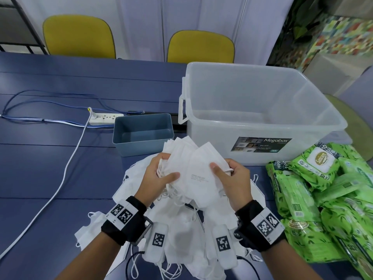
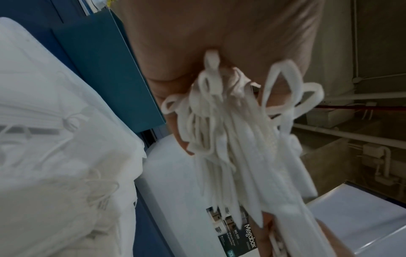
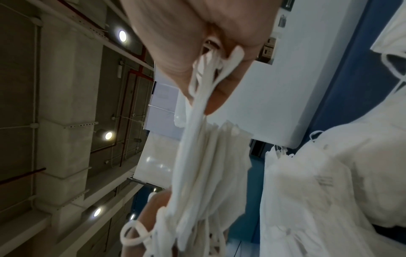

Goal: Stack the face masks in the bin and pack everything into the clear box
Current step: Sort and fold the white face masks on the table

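The dark blue table (image 1: 50,168) carries the clear box (image 1: 262,118). Just left of the box sits a blue bin (image 1: 141,145); beyond the bin lie a white power strip (image 1: 105,118) and cables. In front of the box lies a heap of white face masks (image 1: 181,229), with green wipe packs (image 1: 323,199) to its right.

Matt cloth masks (image 1: 193,170), translucent plastic box (image 1: 262,110), glossy wipe packs (image 1: 314,168)
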The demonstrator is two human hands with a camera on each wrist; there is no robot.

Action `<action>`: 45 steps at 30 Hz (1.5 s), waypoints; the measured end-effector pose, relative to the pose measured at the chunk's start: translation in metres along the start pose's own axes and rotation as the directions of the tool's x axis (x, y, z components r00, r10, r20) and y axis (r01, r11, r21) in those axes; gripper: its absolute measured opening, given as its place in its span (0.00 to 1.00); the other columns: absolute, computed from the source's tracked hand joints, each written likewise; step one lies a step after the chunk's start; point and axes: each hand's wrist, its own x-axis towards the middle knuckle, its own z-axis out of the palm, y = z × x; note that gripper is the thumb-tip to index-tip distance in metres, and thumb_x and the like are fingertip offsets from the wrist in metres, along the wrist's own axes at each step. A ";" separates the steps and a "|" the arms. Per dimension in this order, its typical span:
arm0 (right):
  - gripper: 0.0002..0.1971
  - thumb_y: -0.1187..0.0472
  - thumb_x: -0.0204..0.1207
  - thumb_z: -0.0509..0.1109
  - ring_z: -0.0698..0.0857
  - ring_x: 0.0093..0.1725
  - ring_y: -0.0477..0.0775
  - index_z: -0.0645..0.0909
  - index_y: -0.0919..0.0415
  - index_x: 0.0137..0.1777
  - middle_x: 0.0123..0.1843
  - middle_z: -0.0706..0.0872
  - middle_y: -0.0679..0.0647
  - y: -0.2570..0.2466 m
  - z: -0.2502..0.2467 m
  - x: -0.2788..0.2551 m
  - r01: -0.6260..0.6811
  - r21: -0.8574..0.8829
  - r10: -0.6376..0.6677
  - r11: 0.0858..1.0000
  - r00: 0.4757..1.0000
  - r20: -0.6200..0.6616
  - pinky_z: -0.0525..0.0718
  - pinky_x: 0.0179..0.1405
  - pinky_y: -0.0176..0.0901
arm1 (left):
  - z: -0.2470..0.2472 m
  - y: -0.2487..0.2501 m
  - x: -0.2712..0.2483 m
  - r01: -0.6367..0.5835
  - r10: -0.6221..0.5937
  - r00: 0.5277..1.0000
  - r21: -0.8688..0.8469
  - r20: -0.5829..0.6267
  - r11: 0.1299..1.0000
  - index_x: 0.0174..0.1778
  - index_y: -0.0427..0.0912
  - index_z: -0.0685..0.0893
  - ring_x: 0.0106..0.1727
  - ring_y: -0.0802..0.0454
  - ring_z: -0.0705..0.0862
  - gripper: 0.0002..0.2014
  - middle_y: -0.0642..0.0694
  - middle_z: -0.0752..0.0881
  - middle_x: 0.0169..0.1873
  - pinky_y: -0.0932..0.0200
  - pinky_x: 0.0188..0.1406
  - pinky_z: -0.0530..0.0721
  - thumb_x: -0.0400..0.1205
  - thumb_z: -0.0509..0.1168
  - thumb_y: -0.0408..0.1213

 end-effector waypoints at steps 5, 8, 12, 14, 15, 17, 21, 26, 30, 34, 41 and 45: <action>0.05 0.64 0.80 0.68 0.84 0.38 0.45 0.81 0.53 0.44 0.41 0.87 0.50 -0.005 -0.003 0.006 0.041 0.071 -0.033 0.997 0.993 -0.111 0.84 0.38 0.38 | 0.004 0.005 0.001 -0.050 0.050 0.999 -0.003 -0.006 0.999 0.65 0.55 0.74 0.65 0.60 0.79 0.27 0.65 0.81 0.61 0.61 0.62 0.78 0.70 0.68 0.34; 0.09 0.67 0.81 0.65 0.85 0.44 0.45 0.75 0.50 0.52 0.48 0.86 0.48 -0.008 -0.008 0.012 0.064 0.153 -0.050 0.986 0.994 -0.097 0.83 0.38 0.34 | 0.001 0.004 0.001 -0.082 0.082 0.996 -0.014 0.025 0.997 0.76 0.51 0.68 0.74 0.59 0.71 0.33 0.60 0.74 0.73 0.54 0.72 0.72 0.73 0.67 0.34; 0.27 0.81 0.71 0.71 0.86 0.41 0.40 0.71 0.56 0.63 0.43 0.88 0.39 -0.018 -0.011 0.011 0.173 0.113 -0.170 0.978 0.985 -0.039 0.84 0.38 0.36 | 0.000 0.001 0.003 -0.064 0.062 0.998 0.088 0.021 0.994 0.67 0.57 0.78 0.72 0.58 0.74 0.26 0.61 0.79 0.68 0.48 0.75 0.70 0.72 0.65 0.34; 0.25 0.83 0.68 0.72 0.86 0.40 0.41 0.76 0.55 0.58 0.42 0.88 0.41 -0.024 -0.010 0.009 0.309 0.095 -0.299 0.946 0.948 -0.110 0.84 0.39 0.34 | 0.001 -0.001 0.004 -0.053 0.052 0.999 0.135 0.008 0.989 0.54 0.57 0.85 0.65 0.51 0.78 0.18 0.58 0.84 0.59 0.43 0.71 0.73 0.70 0.65 0.35; 0.23 0.82 0.68 0.73 0.86 0.41 0.42 0.79 0.53 0.52 0.41 0.88 0.41 -0.026 -0.008 0.008 0.380 0.074 -0.370 0.922 0.921 -0.120 0.83 0.40 0.33 | 0.001 -0.003 0.004 -0.040 0.040 0.999 0.134 0.003 0.990 0.49 0.56 0.86 0.62 0.49 0.79 0.15 0.55 0.85 0.56 0.44 0.67 0.75 0.69 0.66 0.36; 0.20 0.78 0.66 0.74 0.85 0.44 0.45 0.84 0.49 0.42 0.41 0.88 0.38 -0.023 -0.004 0.006 0.494 -0.027 -0.494 0.869 0.869 -0.028 0.80 0.47 0.32 | 0.002 -0.004 0.003 -0.042 0.043 0.999 0.122 -0.003 0.992 0.46 0.51 0.86 0.60 0.46 0.80 0.12 0.49 0.86 0.53 0.50 0.62 0.76 0.67 0.67 0.39; 0.17 0.67 0.59 0.65 0.78 0.62 0.51 0.87 0.47 0.40 0.56 0.86 0.34 -0.002 0.001 0.003 0.653 -0.298 -0.592 0.697 0.758 0.276 0.73 0.64 0.47 | 0.007 0.004 0.003 -0.058 0.058 0.998 -0.002 0.002 0.998 0.48 0.36 0.84 0.56 0.48 0.83 0.19 0.44 0.87 0.49 0.52 0.60 0.76 0.72 0.61 0.48; 0.19 0.62 0.61 0.64 0.70 0.75 0.49 0.88 0.44 0.48 0.65 0.82 0.37 0.010 0.003 -0.002 0.573 -0.280 -0.441 0.770 0.796 0.415 0.70 0.74 0.58 | 0.004 0.002 0.005 -0.040 0.040 0.999 -0.021 0.002 0.999 0.55 0.36 0.82 0.60 0.42 0.83 0.24 0.39 0.86 0.56 0.43 0.67 0.77 0.73 0.66 0.53; 0.17 0.52 0.65 0.64 0.65 0.78 0.42 0.87 0.40 0.52 0.67 0.79 0.32 0.009 -0.002 -0.006 0.593 -0.361 -0.330 0.720 0.749 0.575 0.50 0.80 0.56 | 0.002 -0.002 0.006 -0.027 0.031 0.999 0.091 -0.035 0.995 0.48 0.49 0.83 0.55 0.49 0.82 0.19 0.45 0.84 0.51 0.45 0.63 0.78 0.63 0.72 0.50; 0.19 0.52 0.66 0.62 0.72 0.70 0.40 0.83 0.38 0.57 0.64 0.79 0.33 0.004 -0.008 0.001 0.603 -0.430 -0.367 0.672 0.775 0.514 0.52 0.77 0.55 | -0.001 -0.004 0.003 -0.065 0.060 0.998 0.207 0.028 0.976 0.42 0.63 0.82 0.58 0.58 0.79 0.12 0.51 0.80 0.53 0.62 0.59 0.74 0.62 0.68 0.51; 0.27 0.44 0.68 0.68 0.75 0.60 0.49 0.76 0.44 0.68 0.57 0.78 0.42 0.009 -0.002 0.012 0.707 -0.532 -0.331 0.466 0.697 0.637 0.70 0.65 0.59 | 0.003 -0.006 -0.006 -0.125 0.055 0.967 0.277 0.248 0.953 0.44 0.56 0.83 0.60 0.67 0.78 0.12 0.50 0.78 0.58 0.76 0.59 0.71 0.65 0.70 0.48; 0.18 0.39 0.67 0.69 0.77 0.45 0.46 0.83 0.51 0.48 0.42 0.78 0.40 0.008 -0.005 0.017 0.603 -0.557 -0.316 0.571 0.787 0.530 0.71 0.49 0.46 | 0.004 -0.008 -0.008 -0.105 0.063 0.981 0.225 0.185 0.969 0.46 0.46 0.84 0.58 0.63 0.80 0.17 0.47 0.79 0.56 0.75 0.58 0.72 0.66 0.71 0.52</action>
